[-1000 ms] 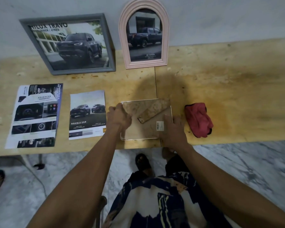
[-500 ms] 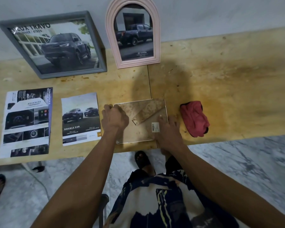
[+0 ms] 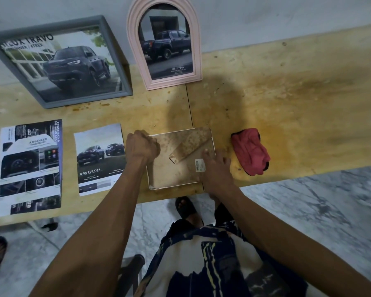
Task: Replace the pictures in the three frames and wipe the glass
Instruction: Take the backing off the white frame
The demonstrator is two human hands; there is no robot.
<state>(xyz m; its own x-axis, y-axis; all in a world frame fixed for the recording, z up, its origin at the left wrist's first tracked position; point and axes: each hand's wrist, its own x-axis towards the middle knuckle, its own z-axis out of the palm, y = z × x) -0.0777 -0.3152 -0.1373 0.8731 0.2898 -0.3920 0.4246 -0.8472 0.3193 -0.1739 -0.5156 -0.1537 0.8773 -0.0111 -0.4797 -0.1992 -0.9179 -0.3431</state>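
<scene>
The wooden table (image 3: 287, 103) carries the whole job, and its near edge is the main risk: the face-down frame (image 3: 176, 168) lies close to that edge, so a hard push on its backing could, I judge, slide it off toward the marble floor and break the glass. At the back, the grey frame (image 3: 58, 63) and the pink arched frame (image 3: 165, 43) lean against the wall, and a jolt to the table might tip them. The loose prints, the brochure sheet (image 3: 30, 166) and the Double Cab picture (image 3: 101, 159), lie left of the work; the red cloth (image 3: 250, 152) lies just right. The left hand (image 3: 142, 146) is curled at the frame's upper left corner; whether it pinches anything I cannot tell. The right hand (image 3: 215, 168) rests with fingers spread and straight on the backing's right side, beside the barcode sticker (image 3: 200, 165), just below the folded easel stand (image 3: 190, 146).
</scene>
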